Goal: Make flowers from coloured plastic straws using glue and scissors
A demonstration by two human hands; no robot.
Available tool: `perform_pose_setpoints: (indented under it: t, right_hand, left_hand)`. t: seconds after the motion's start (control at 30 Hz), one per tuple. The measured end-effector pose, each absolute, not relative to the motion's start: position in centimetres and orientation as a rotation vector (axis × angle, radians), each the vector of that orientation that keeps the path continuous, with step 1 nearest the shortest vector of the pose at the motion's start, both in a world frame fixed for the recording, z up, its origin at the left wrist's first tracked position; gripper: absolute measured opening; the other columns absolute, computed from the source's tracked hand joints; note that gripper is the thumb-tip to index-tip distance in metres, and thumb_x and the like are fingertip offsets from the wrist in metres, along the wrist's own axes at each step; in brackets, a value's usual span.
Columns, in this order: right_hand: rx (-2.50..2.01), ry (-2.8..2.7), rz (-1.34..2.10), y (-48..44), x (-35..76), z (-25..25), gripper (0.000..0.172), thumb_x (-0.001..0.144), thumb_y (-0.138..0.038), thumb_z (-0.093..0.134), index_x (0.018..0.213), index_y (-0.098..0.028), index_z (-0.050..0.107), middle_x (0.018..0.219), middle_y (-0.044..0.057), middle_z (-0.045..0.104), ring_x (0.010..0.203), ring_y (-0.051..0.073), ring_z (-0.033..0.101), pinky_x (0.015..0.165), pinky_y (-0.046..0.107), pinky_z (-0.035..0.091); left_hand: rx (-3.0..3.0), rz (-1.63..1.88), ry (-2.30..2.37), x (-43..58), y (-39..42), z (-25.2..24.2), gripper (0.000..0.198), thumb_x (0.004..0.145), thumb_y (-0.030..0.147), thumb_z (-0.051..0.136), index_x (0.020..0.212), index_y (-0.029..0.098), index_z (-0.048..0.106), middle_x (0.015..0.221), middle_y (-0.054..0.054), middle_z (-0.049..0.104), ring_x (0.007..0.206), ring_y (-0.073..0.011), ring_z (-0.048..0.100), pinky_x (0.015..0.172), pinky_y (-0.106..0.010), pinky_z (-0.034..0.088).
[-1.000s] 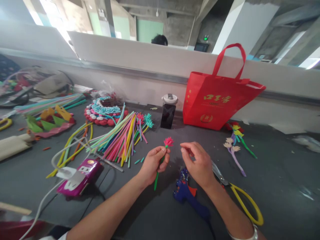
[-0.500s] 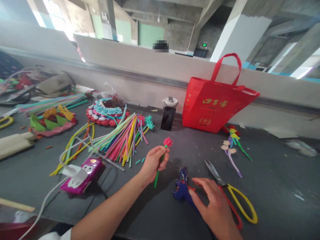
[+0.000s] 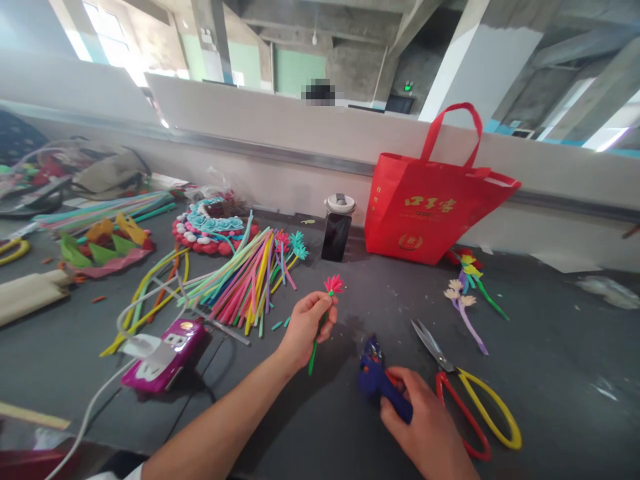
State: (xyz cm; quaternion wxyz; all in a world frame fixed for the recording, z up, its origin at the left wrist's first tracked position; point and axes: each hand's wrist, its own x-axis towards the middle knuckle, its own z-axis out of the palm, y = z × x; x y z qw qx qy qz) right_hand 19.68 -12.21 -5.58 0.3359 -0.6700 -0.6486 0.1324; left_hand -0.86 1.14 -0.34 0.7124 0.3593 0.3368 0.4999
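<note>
Between the fingers of my left hand [image 3: 313,327] is the green stem of a pipe-cleaner flower [image 3: 334,285], its pink-red petals upright above my thumb. My right hand [image 3: 425,417] is wrapped round the handle of a blue hot glue gun [image 3: 380,383] with a red trigger; the nozzle points away from me and toward the flower's side. Just right of that hand lie open scissors [image 3: 453,370] with one red and one yellow handle loop. The glue gun's grip is partly covered by my fingers.
A fanned bundle of coloured pipe cleaners [image 3: 245,280] lies left of centre, behind a purple power strip [image 3: 167,353] with a white cable. A phone [image 3: 336,237] leans upright at the back, beside a red bag [image 3: 430,210]. Finished flowers [image 3: 465,300] lie at right.
My right hand has closed round the glue gun, which has shifted slightly to the right. My left hand holds the flower in nearly the same place.
</note>
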Motion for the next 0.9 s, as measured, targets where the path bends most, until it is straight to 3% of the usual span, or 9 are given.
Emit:
perform_pose_setpoints:
  t: [0.1, 0.2, 0.27, 0.43, 0.57, 0.7, 0.9]
  right_hand:
    - [-1.574, -1.322, 0.764, -12.2, 20.4, -5.1, 0.026, 0.079, -0.035, 0.065, 0.101, -0.023, 0.067, 0.087, 0.006, 0.071, 0.075, 0.023, 0.069, 0.058, 0.033, 0.058]
    - [-1.211, -0.995, 1.077, -11.9, 20.5, -3.8, 0.035, 0.084, -0.048, 0.058, 0.104, -0.021, 0.068, 0.098, 0.013, 0.07, 0.073, 0.024, 0.067, 0.033, 0.024, 0.044]
    - [-1.062, -0.924, 1.144, -11.5, 19.9, -2.4, 0.033, 0.083, -0.047, 0.062, 0.101, -0.02, 0.07, 0.107, 0.015, 0.068, 0.072, 0.023, 0.064, 0.03, 0.022, 0.04]
    - [-1.109, -1.004, 1.182, -9.6, 17.7, -0.4, 0.029, 0.089, -0.045, 0.062, 0.099, -0.02, 0.072, 0.086, 0.009, 0.07, 0.059, 0.015, 0.06, 0.041, 0.024, 0.048]
    - [-1.274, -1.22, 0.945, -8.5, 17.0, -1.2, 0.034, 0.086, -0.05, 0.066, 0.098, -0.021, 0.077, 0.088, 0.009, 0.076, 0.066, 0.019, 0.069, 0.059, 0.03, 0.06]
    - [-1.305, -1.291, 0.868, -8.4, 17.0, -2.1, 0.031, 0.086, -0.05, 0.066, 0.097, -0.024, 0.078, 0.094, 0.009, 0.079, 0.081, 0.024, 0.076, 0.073, 0.034, 0.063]
    - [-1.303, -1.284, 0.832, -8.5, 17.4, -2.0, 0.029, 0.087, -0.05, 0.066, 0.093, -0.024, 0.079, 0.089, 0.007, 0.08, 0.075, 0.022, 0.077, 0.069, 0.031, 0.064]
  left_hand:
    - [0.818, 1.097, 0.763, -0.8, 1.0, -0.4, 0.023, 0.081, 0.038, 0.065, 0.084, 0.016, 0.059, 0.058, 0.005, 0.056, 0.035, -0.0032, 0.033, 0.034, -0.017, 0.02]
    - [0.854, 1.081, 0.811, -0.6, 0.8, -0.3, 0.023, 0.082, 0.038, 0.065, 0.083, 0.016, 0.059, 0.058, 0.005, 0.056, 0.035, -0.0032, 0.034, 0.034, -0.017, 0.02]
    - [0.873, 1.079, 0.833, -0.5, 0.8, -0.3, 0.023, 0.081, 0.039, 0.066, 0.082, 0.017, 0.058, 0.058, 0.005, 0.056, 0.035, -0.0032, 0.034, 0.034, -0.017, 0.02]
    - [0.889, 1.084, 0.869, -0.4, 0.8, -0.3, 0.024, 0.08, 0.04, 0.066, 0.081, 0.017, 0.058, 0.058, 0.005, 0.057, 0.035, -0.0035, 0.034, 0.034, -0.017, 0.02]
    - [0.916, 1.068, 0.885, -0.4, 0.7, -0.6, 0.024, 0.081, 0.041, 0.065, 0.08, 0.017, 0.058, 0.058, 0.003, 0.058, 0.035, -0.0041, 0.035, 0.033, -0.017, 0.021]
    - [0.934, 1.038, 0.894, -0.2, 0.4, -0.6, 0.024, 0.081, 0.04, 0.065, 0.079, 0.018, 0.056, 0.059, 0.003, 0.06, 0.035, -0.0041, 0.035, 0.033, -0.017, 0.022]
    - [0.94, 0.994, 0.879, 0.0, 0.1, -0.2, 0.025, 0.081, 0.041, 0.065, 0.078, 0.018, 0.055, 0.059, 0.003, 0.06, 0.035, -0.0046, 0.036, 0.032, -0.017, 0.024]
